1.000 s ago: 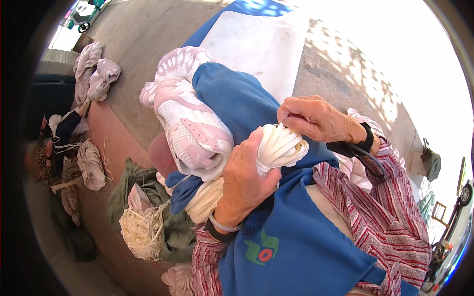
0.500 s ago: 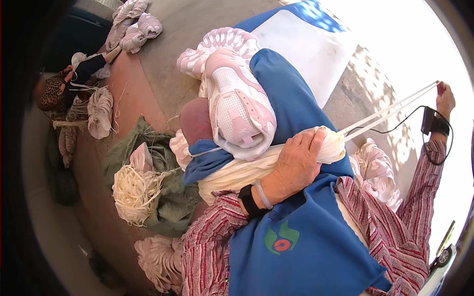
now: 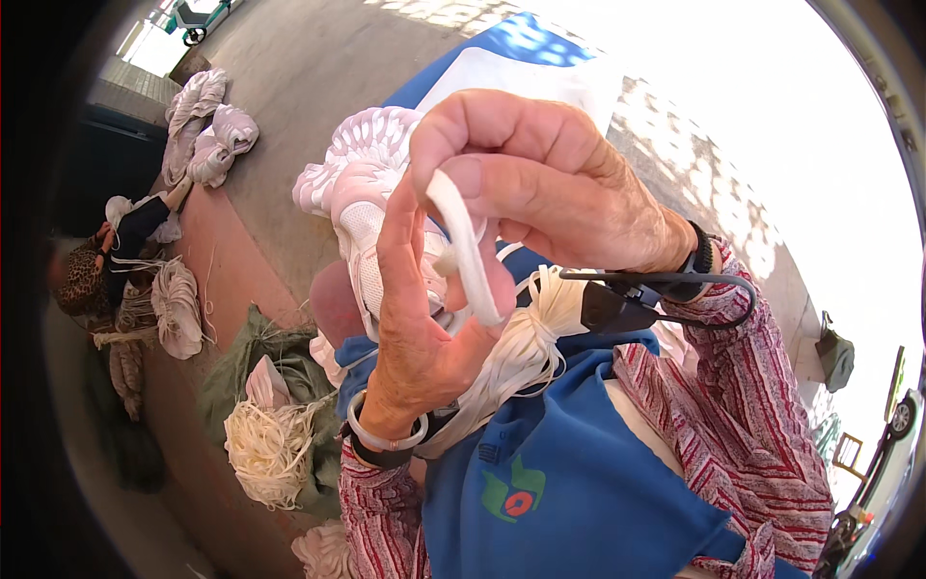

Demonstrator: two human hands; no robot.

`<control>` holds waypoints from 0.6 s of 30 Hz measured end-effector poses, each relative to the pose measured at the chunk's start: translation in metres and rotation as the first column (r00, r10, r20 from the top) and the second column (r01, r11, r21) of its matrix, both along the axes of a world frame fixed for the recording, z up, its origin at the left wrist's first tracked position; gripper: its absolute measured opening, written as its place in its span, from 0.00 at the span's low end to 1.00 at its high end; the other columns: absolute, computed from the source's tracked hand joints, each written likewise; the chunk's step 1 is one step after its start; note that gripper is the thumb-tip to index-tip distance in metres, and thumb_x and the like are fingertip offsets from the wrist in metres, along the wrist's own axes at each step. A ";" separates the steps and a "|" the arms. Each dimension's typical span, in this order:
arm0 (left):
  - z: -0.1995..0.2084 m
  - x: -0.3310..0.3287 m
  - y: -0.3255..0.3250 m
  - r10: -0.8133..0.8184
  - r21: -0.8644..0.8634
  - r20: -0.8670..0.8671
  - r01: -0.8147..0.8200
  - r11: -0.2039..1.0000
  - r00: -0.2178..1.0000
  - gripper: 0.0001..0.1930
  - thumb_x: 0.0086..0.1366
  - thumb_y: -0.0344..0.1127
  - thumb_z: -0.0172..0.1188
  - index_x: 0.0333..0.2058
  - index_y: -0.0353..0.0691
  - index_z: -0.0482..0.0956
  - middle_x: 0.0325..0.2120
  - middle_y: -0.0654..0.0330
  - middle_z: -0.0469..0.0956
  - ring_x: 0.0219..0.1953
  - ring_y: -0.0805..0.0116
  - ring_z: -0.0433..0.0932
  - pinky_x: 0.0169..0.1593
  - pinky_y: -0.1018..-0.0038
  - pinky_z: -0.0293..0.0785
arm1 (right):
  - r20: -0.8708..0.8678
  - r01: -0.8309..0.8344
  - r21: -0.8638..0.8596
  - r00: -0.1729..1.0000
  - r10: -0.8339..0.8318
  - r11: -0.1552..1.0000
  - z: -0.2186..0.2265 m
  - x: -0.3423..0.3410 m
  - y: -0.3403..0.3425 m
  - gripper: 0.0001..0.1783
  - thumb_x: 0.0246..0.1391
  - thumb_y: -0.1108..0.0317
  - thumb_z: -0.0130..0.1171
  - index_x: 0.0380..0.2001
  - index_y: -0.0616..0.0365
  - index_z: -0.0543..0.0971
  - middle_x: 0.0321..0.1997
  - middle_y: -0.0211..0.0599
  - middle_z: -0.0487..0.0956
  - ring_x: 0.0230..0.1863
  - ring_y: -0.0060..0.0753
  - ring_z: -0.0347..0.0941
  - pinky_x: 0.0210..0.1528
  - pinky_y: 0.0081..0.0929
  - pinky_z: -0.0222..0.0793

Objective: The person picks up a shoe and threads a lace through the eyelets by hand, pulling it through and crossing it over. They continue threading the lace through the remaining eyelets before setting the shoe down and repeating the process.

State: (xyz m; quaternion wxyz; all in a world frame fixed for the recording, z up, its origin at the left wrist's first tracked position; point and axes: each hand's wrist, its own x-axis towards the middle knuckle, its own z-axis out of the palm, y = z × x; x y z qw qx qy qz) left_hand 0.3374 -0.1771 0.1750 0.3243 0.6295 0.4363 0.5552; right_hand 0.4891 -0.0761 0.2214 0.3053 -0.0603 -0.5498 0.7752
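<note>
My right hand is raised in front of me, its thumb and fingertips pinching a flat white shoelace. My left hand is upright just below it. The shoelace curves down from the right fingertips and lies across the left thumb area; the left grip is partly hidden. Behind the hands a pink and white sneaker rests at my knee. A thick bundle of cream shoelaces lies across my lap, over the blue apron.
To the left, a green sack holds a tangle of cream laces. Stacks of pink and white shoes stand further left, near another person. A white sheet lies on blue material ahead.
My left hand has let go of the lace bundle and risen. My right hand has come in from the far right, bringing the shoelace to it. The view has shifted slightly.
</note>
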 end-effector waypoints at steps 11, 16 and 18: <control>0.021 -0.043 0.002 -0.094 -0.212 0.584 0.263 0.941 0.806 0.14 0.77 0.40 0.38 0.40 0.37 0.69 0.19 0.69 0.58 0.21 0.76 0.60 0.40 0.69 0.69 | 0.266 -0.017 0.679 0.937 -0.225 0.734 -0.076 -0.005 0.000 0.49 0.46 0.51 0.70 0.66 0.58 0.59 0.54 0.52 0.76 0.55 0.45 0.74 0.57 0.40 0.69; 0.039 -0.074 -0.001 -0.126 -0.059 0.687 0.227 0.972 0.716 0.15 0.78 0.40 0.35 0.40 0.37 0.69 0.19 0.68 0.60 0.20 0.76 0.62 0.37 0.70 0.70 | 0.527 -0.364 0.246 0.828 0.191 0.898 -0.075 0.016 -0.005 0.15 0.59 0.60 0.61 0.42 0.61 0.81 0.23 0.32 0.76 0.24 0.23 0.70 0.28 0.28 0.67; 0.036 -0.099 -0.013 -0.116 -0.035 0.721 0.202 0.979 0.683 0.16 0.78 0.40 0.33 0.40 0.38 0.70 0.18 0.71 0.57 0.17 0.79 0.56 0.31 0.75 0.64 | 0.516 -0.251 0.279 0.853 0.076 0.927 -0.079 0.039 0.010 0.13 0.62 0.62 0.59 0.31 0.63 0.82 0.18 0.24 0.70 0.20 0.14 0.60 0.21 0.21 0.56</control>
